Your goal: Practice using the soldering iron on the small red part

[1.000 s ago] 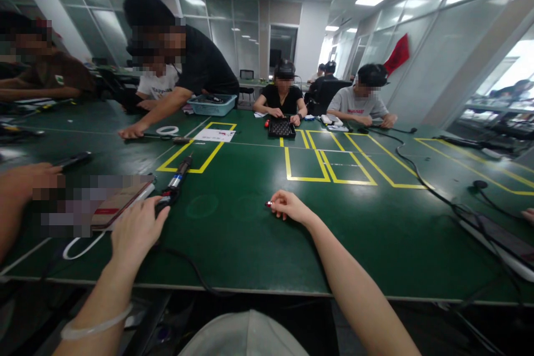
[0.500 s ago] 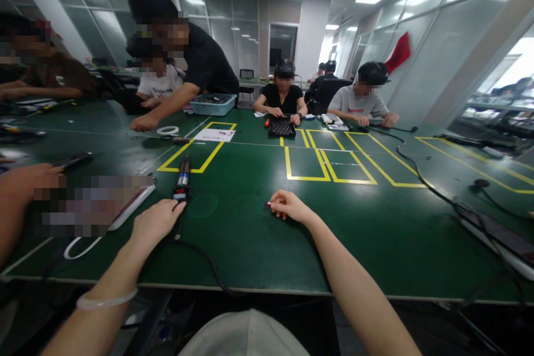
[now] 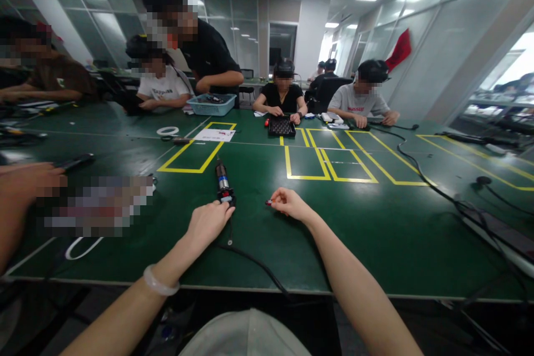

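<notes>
My left hand (image 3: 211, 220) is closed round the rear end of an electric screwdriver (image 3: 222, 179), whose body is black and silver with a blue band. Its tip points away from me over the green table, and a black cable (image 3: 258, 267) trails back toward the near edge. To the right, my right hand (image 3: 290, 203) pinches a small red and dark piece (image 3: 268, 202) between thumb and fingers, just above or on the tabletop. That piece is too small to name. The screwdriver and the piece are apart.
Yellow tape outlines (image 3: 308, 178) mark the green table (image 3: 258, 239). A white paper (image 3: 214, 135), a tape roll (image 3: 167, 130) and a blue basket (image 3: 212, 104) lie farther off. Several co-workers sit or stand around. Another person's hand (image 3: 31, 181) is at the left. A thick black cable (image 3: 406, 158) crosses the right side.
My left hand has moved right with the screwdriver, nearer my right hand, which has hardly moved. The standing person across the table has straightened and drawn an arm back.
</notes>
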